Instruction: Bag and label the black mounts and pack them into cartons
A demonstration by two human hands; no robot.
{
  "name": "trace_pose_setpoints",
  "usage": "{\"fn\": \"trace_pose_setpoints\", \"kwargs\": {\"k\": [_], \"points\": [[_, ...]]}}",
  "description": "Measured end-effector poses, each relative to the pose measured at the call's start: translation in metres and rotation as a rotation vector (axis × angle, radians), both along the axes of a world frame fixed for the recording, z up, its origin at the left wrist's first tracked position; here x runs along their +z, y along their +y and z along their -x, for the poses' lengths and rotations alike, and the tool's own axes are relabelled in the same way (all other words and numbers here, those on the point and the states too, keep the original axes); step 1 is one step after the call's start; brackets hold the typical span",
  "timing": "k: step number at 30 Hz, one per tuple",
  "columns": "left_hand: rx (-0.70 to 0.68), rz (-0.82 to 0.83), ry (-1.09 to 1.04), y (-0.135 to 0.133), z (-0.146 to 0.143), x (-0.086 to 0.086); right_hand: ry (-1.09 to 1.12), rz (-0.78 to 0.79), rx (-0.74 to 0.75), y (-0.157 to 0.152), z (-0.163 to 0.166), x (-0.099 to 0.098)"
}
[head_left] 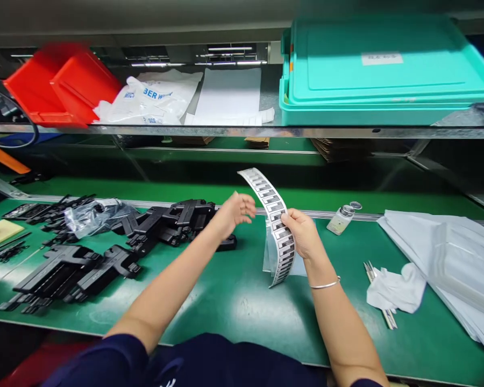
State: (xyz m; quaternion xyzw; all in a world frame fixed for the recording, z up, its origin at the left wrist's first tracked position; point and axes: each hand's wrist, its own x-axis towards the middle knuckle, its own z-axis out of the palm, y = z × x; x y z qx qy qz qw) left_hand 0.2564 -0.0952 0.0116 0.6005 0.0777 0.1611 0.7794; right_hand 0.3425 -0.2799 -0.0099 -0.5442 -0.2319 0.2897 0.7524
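My right hand (304, 232) is closed on a long curved strip of grey and white labels (275, 215), pinching it near its middle above the green bench (234, 301). The strip arches up to the left and hangs down below the hand. My left hand (236, 210) hovers just left of the strip with fingers loosely curled; nothing shows in it. Behind and left of that hand lies a heap of black plastic parts (105, 242).
A small glass bottle (341, 219) stands right of the strip. White cloth (395, 290) over metal tweezers and stacked white sheets (452, 258) lie at right. A crumpled clear bag (92, 215) tops the black parts. The shelf above holds red bins (60, 86) and teal trays (379, 75).
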Motion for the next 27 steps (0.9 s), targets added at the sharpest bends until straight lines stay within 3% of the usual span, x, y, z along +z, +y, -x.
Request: {"fn": "trace_pose_setpoints", "kwargs": {"k": [2,5,11,14,17,19,22,24,27], "points": [[-0.079,-0.141,0.036,-0.021,0.006,-0.026,-0.015,-0.009,-0.075,0.004,-0.001,-0.003],[-0.073,-0.288,0.021,-0.047,0.013,-0.041,-0.062,-0.012,-0.106,0.008,-0.002,-0.009],[0.059,-0.406,0.014,-0.057,0.007,-0.029,-0.248,0.098,-0.108,-0.014,-0.002,-0.014],[0.010,-0.475,-0.014,-0.060,0.003,-0.029,-0.450,0.212,-0.181,-0.036,0.001,-0.012],[-0.041,-0.489,-0.063,-0.069,0.000,-0.032,-0.522,0.226,-0.311,-0.053,0.008,-0.010],[0.075,-0.541,-0.150,-0.076,-0.001,-0.032,-0.513,0.191,-0.395,-0.061,0.013,-0.008],[0.213,-0.795,-0.332,-0.084,0.000,-0.024,-0.525,0.159,-0.458,-0.070,0.019,-0.004],[0.122,-0.935,-0.359,-0.089,0.000,-0.017,-0.552,0.143,-0.468,-0.074,0.021,-0.003],[-0.008,-0.921,-0.268,-0.097,-0.001,-0.010,-0.589,0.124,-0.480,-0.078,0.022,-0.004]]}}
